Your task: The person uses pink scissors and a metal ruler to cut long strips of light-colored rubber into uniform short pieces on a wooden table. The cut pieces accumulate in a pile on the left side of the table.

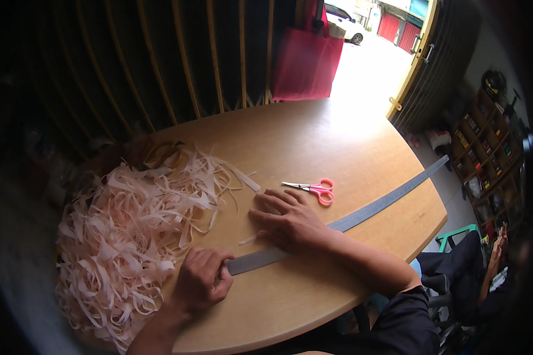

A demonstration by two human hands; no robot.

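Note:
My left hand [202,275] is closed around the near end of a long grey metal ruler [376,206], which runs slantwise across the wooden table toward its right edge. My right hand [287,222] lies over the tabletop with its fingers spread, its wrist crossing the ruler. From beneath that hand sticks out the end of a thin pale strip [247,241]; the rest of it is hidden. Just beyond the right hand, scissors [317,188] with pink handles lie with their blades pointing left. A large tangled heap of pale pink strips [121,236] covers the table's left side.
The wooden table [260,133] has a curved near edge. Behind it stand a folding metal gate [216,59] and a hanging pink bag [309,65]. To the right are a compartment shelf [485,148], a green stool [456,235] and another seated person [465,266].

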